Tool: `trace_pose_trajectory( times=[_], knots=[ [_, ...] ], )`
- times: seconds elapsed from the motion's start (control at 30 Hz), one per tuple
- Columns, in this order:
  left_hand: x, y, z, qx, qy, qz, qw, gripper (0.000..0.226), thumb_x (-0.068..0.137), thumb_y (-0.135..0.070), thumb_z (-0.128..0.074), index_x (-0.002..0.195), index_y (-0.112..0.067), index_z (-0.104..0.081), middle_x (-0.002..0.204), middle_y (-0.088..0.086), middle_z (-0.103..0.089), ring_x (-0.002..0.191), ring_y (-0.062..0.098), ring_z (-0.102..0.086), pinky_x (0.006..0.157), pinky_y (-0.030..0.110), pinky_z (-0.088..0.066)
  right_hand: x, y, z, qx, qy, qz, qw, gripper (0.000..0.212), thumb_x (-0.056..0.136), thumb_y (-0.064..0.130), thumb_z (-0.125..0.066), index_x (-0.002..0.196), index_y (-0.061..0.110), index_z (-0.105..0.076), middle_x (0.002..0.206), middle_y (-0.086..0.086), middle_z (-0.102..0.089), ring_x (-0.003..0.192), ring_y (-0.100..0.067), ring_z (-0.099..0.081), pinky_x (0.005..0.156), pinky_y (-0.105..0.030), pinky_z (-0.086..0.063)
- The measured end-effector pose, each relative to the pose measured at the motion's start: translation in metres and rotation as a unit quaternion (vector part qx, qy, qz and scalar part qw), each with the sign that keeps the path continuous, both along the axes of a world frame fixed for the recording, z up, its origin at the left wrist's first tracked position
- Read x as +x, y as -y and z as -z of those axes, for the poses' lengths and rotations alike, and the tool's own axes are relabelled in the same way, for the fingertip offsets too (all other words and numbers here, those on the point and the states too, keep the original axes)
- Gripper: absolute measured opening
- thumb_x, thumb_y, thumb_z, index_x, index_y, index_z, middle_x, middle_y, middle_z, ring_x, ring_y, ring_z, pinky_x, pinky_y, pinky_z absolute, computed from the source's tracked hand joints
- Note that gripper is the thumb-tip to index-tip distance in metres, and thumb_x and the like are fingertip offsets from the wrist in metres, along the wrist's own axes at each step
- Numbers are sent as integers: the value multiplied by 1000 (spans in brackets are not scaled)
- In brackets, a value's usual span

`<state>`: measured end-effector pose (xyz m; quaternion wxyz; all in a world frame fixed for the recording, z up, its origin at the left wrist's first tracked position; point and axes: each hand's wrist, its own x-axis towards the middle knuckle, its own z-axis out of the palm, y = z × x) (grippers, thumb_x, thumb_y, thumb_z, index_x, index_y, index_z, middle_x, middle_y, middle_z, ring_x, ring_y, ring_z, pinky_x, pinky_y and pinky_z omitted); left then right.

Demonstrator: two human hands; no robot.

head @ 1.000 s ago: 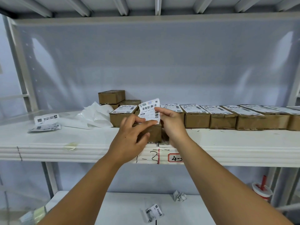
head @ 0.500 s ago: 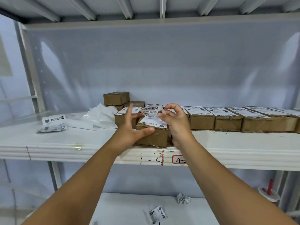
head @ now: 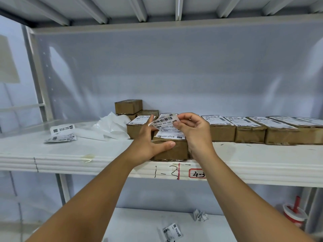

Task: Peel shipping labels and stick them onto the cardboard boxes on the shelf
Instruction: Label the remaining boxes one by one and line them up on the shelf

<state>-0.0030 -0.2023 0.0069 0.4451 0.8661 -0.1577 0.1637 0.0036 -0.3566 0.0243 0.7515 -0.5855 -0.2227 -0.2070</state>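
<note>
Two grips, a person's bare hands, meet at a small brown cardboard box (head: 172, 150) that stands at the front edge of the white metal shelf (head: 70, 154). A white shipping label with a black barcode (head: 164, 122) sits over this box: its lower part lies flat on the box top, while its upper part curves up clear of the cardboard. The right grip (head: 194, 131) pinches the raised upper right edge of the label between thumb and forefinger, with the other fingers loosely curled above. The left grip (head: 148, 142) is spread, its fingers straight and pointing up along the box's left side behind the label's left edge, its thumb pressed flat against the box's front face.

Just behind and to the left stands a brown box with a white label on top (head: 136, 128). Further back is a short stack of plain brown boxes (head: 128, 107). To the right runs a row of labelled brown boxes (head: 250, 131), set side by side. Crumpled white sheeting (head: 110, 128) lies left of the boxes, and beyond it, well apart, a few loose white labels (head: 62, 133). Handwritten "1-3" marks the shelf's front lip, next to a red-bordered tag.

On the lower shelf lie a crumpled scrap of paper (head: 200, 215) and a creased label piece (head: 172, 232). At the far right stands a red and white cup with a red straw (head: 293, 213).
</note>
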Motion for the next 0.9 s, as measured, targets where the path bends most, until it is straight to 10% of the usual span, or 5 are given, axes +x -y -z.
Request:
trace_pose_trajectory(
  times=[0.2, 0.63, 0.9],
  knots=[
    [-1, -1, 0, 12, -3, 0, 1000, 111, 56, -63, -71, 148, -23, -24, 153, -22, -11, 136, 5, -29, 113, 30, -29, -9, -3, 5, -3, 25, 3, 1000, 23, 80, -10, -66, 75, 13, -64, 64, 10, -70, 65, -2, -66, 65, -15, -52],
    [-3, 2, -1, 26, -17, -10, 999, 64, 73, -48, -73, 129, -26, -51, 124, -12, -34, 120, 3, -39, 100, 17, -30, -26, -2, -6, 26, 34, -15, 999, 30, 76, -12, -67, 70, 17, -63, 66, 5, -72, 66, -7, -68, 63, -19, -55],
    [-6, 2, -1, -9, -15, 11, 1000, 53, 58, -63, -75, 100, -53, -46, 130, -6, -43, 121, 10, -45, 107, 37, -40, -42, 1, -41, 41, 15, -32, 999, 18, 81, -3, -66, 76, 13, -60, 70, 0, -73, 69, -15, -71, 55, -26, -54]
  ],
)
